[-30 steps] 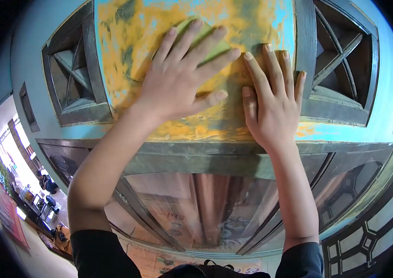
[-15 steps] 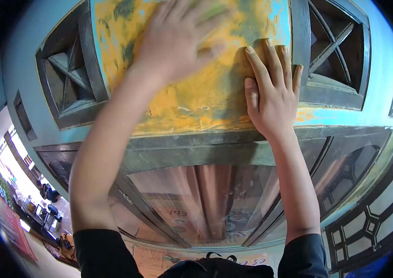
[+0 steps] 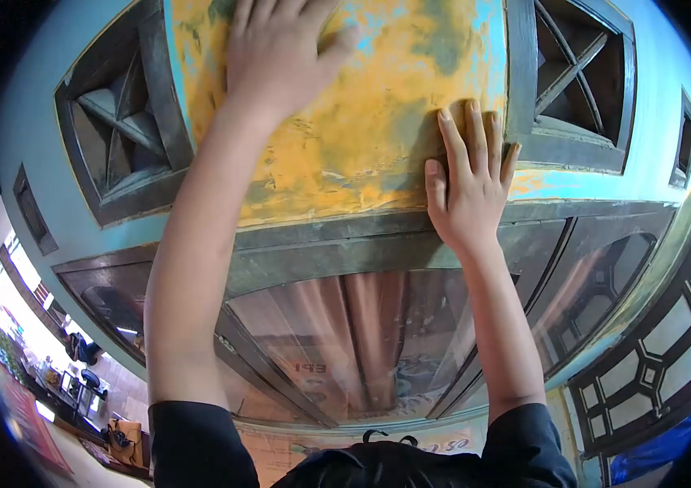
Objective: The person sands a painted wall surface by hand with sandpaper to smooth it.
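My left hand [image 3: 276, 61] is up at the top left of a wall panel [image 3: 354, 154] patched in yellow, dark grey and light blue. Its fingers are stretched out and its thumb stands apart; the fingertips run out of view at the top. Whether anything lies under that palm is hidden. Lower down, my right hand [image 3: 469, 191] rests flat on the panel's right side, fingers spread and holding nothing visible. Below the panel runs a dark wooden frame [image 3: 337, 248].
Dark wooden vents with crossed bars flank the panel, a left vent [image 3: 122, 122] and a right vent [image 3: 577, 73]. A glazed window [image 3: 362, 342] with curtains behind it sits below. At the lower left are a bright opening and a brown bag [image 3: 124, 439].
My left hand has moved left and slightly up across the panel, and its blur has lessened. My right hand stays on the panel, while the whole view has shifted a little.
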